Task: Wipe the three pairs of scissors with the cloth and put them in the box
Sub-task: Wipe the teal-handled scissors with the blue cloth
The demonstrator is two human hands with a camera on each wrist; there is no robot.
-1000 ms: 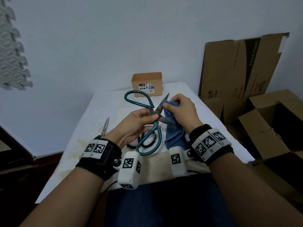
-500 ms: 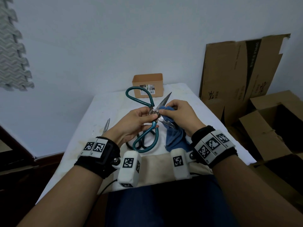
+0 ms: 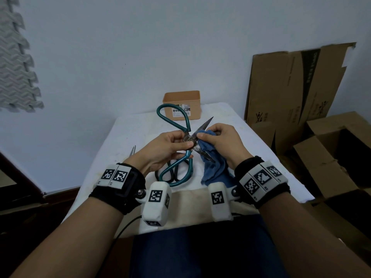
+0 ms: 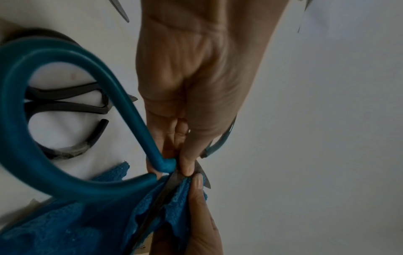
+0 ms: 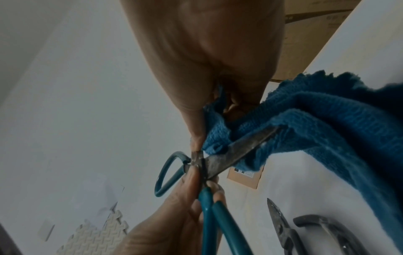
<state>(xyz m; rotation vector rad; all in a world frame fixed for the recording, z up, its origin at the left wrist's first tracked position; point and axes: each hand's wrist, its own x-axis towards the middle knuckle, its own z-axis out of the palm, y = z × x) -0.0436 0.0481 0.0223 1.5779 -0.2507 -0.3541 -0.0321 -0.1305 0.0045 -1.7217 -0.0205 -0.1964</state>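
Observation:
My left hand [image 3: 170, 146] pinches the teal-handled scissors [image 3: 176, 119] at the pivot, blades spread apart above the table; the same pinch shows in the left wrist view [image 4: 187, 165]. My right hand [image 3: 220, 141] holds the blue cloth [image 3: 212, 169] bunched against the blades near the pivot, thumb on the cloth [image 5: 305, 117]. Black-handled scissors [image 3: 172, 173] lie on the table under the teal handle. A third pair of scissors [image 3: 132, 150] lies to the left, mostly hidden by my left wrist. The orange box [image 3: 181, 105] stands at the table's far edge.
The white-covered table [image 3: 130, 133] ends close on both sides. Cardboard sheets [image 3: 291, 87] and open cartons [image 3: 341, 153] stand on the right. A grey foam mat [image 3: 16, 63] hangs on the left wall.
The teal scissors have risen slightly and tilted more upright. My right hand has slid the cloth along the blades toward the pivot.

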